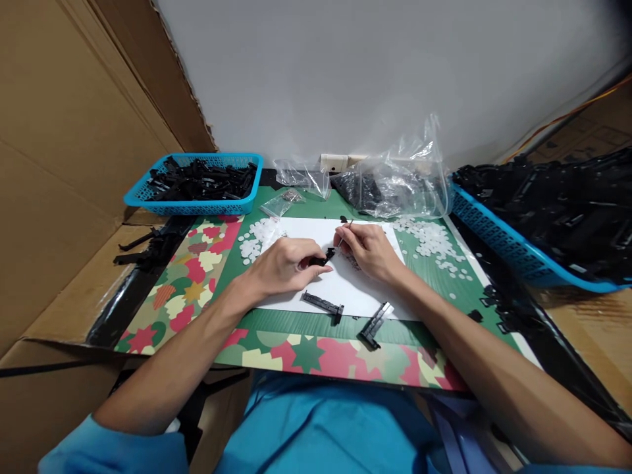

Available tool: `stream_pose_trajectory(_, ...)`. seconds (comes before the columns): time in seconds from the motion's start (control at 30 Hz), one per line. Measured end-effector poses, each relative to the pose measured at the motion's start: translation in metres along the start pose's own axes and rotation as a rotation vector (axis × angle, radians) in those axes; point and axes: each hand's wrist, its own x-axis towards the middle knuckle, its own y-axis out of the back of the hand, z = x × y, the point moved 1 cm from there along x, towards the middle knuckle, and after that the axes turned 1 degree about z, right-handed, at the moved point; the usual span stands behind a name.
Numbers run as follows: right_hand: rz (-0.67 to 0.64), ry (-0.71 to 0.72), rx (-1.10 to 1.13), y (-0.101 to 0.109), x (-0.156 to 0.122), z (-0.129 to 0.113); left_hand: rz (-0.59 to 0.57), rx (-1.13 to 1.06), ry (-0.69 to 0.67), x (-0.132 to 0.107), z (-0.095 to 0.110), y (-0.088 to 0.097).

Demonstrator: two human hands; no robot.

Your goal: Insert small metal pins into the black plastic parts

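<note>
My left hand (286,264) is closed around a small black plastic part (322,259) above a white sheet (286,301). Pinched in my right hand (368,249) is a thin metal tool like tweezers (344,234), its tip close to the held part's right end. Under my right hand lie tiny metal pieces (352,262), too small to make out. Two more black plastic parts lie nearer to me: one part (323,305) on the sheet's front edge, another part (375,326) partly over the green mat.
White discs lie in a left pile (254,240) and a right pile (429,238). A blue basket (197,209) of black parts stands at back left, a larger blue basket (523,253) at right. Clear bags (395,184) line the wall; cardboard (64,131) rises at left.
</note>
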Motion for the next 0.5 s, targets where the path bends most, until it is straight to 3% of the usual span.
stream_pose_trajectory(0.5, -0.008, -0.061, 0.074, 0.0002, -0.0003, -0.0012, 0.07, -0.017, -0.011, -0.0008, -0.0048, -0.0032)
